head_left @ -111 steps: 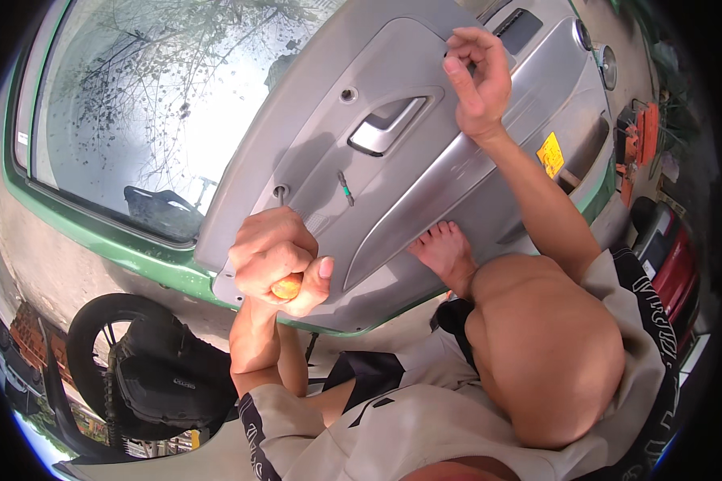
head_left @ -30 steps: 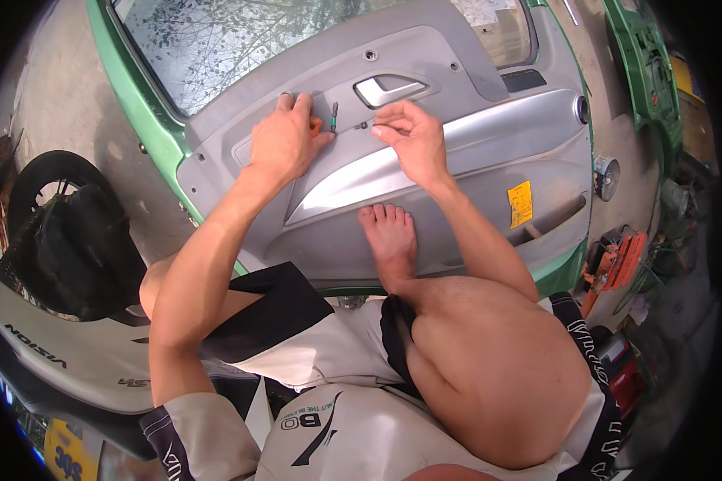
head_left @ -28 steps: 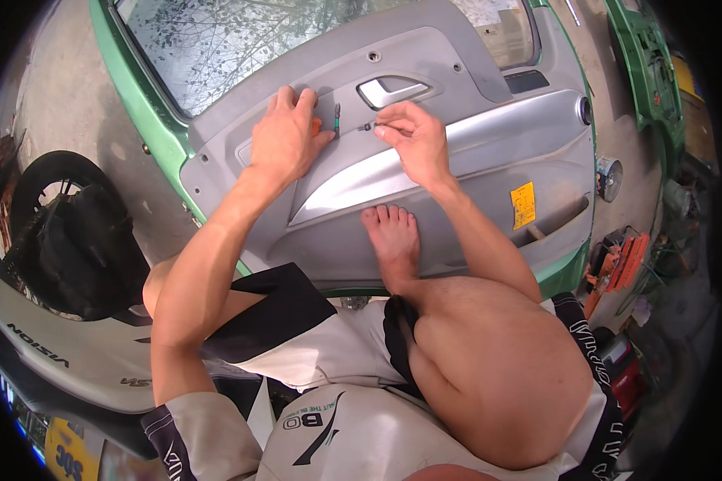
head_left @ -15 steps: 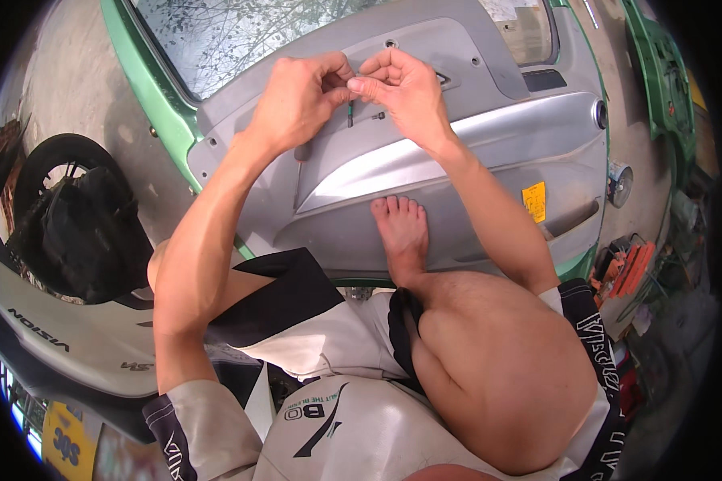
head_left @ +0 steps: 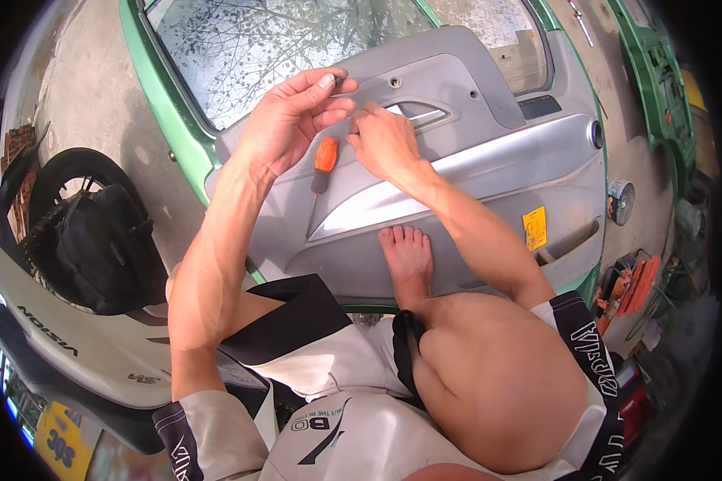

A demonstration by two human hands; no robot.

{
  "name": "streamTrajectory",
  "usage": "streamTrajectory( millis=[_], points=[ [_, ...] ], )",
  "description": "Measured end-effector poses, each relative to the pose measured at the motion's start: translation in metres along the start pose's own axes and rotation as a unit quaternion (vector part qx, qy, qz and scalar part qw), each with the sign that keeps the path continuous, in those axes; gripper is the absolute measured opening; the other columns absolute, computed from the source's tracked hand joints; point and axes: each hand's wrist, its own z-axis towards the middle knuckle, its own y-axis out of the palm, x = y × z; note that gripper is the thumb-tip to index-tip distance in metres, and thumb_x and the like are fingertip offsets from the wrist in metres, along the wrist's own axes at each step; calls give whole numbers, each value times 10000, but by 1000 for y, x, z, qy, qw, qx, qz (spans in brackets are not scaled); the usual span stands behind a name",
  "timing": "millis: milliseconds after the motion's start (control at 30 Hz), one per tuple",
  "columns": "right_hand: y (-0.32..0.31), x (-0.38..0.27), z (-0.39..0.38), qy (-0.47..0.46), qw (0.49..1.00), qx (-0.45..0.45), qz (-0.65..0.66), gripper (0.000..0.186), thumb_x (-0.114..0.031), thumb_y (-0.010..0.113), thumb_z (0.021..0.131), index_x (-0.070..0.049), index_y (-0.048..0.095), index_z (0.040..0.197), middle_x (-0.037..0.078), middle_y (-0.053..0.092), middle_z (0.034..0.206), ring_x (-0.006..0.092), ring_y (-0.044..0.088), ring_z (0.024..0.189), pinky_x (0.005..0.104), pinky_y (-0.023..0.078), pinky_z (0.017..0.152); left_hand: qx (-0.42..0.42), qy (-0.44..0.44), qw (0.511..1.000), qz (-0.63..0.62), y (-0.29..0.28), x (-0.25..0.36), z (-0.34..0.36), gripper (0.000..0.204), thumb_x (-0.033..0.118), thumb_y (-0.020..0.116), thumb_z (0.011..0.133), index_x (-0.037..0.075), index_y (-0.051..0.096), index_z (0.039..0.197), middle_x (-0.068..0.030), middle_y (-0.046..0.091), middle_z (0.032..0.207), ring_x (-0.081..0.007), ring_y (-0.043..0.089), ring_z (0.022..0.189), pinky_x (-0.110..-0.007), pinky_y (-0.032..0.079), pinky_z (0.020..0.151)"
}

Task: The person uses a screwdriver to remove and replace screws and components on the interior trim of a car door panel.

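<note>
A small dark piece (head_left: 339, 81) is pinched between thumb and fingertips of the left hand (head_left: 287, 127), raised over the grey door trim panel (head_left: 489, 192) of a green car door laid flat. The right hand (head_left: 389, 147) is held low over the panel just beside it, fingers curled narrow and turned down; whether anything is gripped there cannot be told. An orange-handled screwdriver (head_left: 326, 156) is left lying loose on the trim between the two hands, nearer the wrists than the fingertips, while a silver interior door handle (head_left: 403, 114) is partly covered just beyond the right hand. The piece could easily be lost, it is judged, should the pinch be slackened, since so little of it is gripped and it could be bounced off the curved trim. The window glass (head_left: 273, 48), beyond the left hand, might be struck by such a fall. The screwdriver, too, could be sent rolling if its rounded handle were brushed by either wrist.
</note>
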Motion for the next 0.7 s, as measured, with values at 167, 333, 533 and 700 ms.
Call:
streamTrajectory(
  millis=[167, 333, 533, 700],
  points=[
    [-50, 7, -2, 52, 924, 76, 370, 142, -119, 761, 949, 7, 706, 986, 162, 737, 1090, 270, 752, 872, 403, 598, 776, -50, 6, 996, -74, -8, -5, -1, 297, 140, 649, 1059, -28, 660, 1305, -120, 718, 1141, -184, 702, 1003, -282, 604, 875],
    [-93, -12, -17, -30, 729, 221, 647, 135, -70, 669, 1040, 35, 615, 1106, 157, 730, 1109, 197, 756, 916, 304, 613, 799, -65, 3, 995, -80, 9, -10, -5, 278, 87, 652, 1048, -32, 661, 1298, -140, 722, 1146, -204, 721, 987, -274, 622, 857],
    [-93, -17, -20, -78, 717, 236, 651, 151, -55, 658, 1040, 38, 579, 1128, 189, 722, 1109, 228, 757, 912, 329, 625, 824, -79, 10, 994, -75, 20, -16, -5, 242, 58, 651, 1043, -33, 685, 1264, -174, 736, 1155, -229, 744, 997, -285, 635, 874],
    [-87, -13, -23, -105, 738, 232, 624, 129, 0, 629, 1038, 25, 551, 1137, 186, 704, 1137, 219, 748, 964, 326, 620, 863, -69, 17, 995, -72, 19, -18, -6, 239, 54, 669, 1031, -45, 688, 1248, -197, 741, 1163, -243, 759, 1002, -301, 643, 901]
  ],
)
